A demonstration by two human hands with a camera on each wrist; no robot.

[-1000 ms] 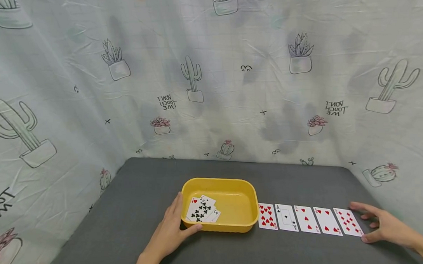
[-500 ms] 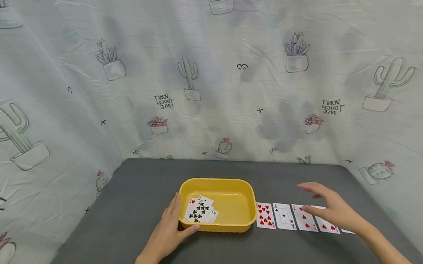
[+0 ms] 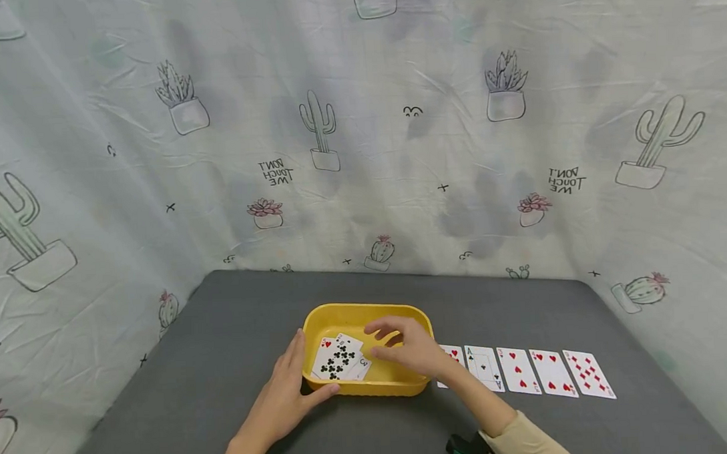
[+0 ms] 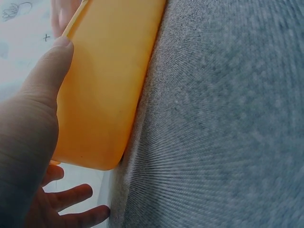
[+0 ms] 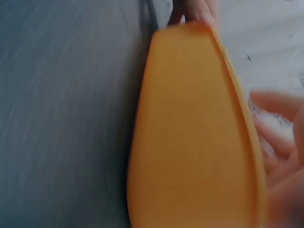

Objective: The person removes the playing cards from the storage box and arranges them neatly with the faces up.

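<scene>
Tray: a yellow plastic tray [image 3: 403,319], rectangular with rounded corners, upright on the grey tabletop.
Cards in tray: a small, loosely overlapped pile [image 3: 341,358] lying face up in the tray's left half, a black clubs card on top.
Row of cards: five cards [image 3: 527,371] face up, side by side, just right of the tray.
</scene>
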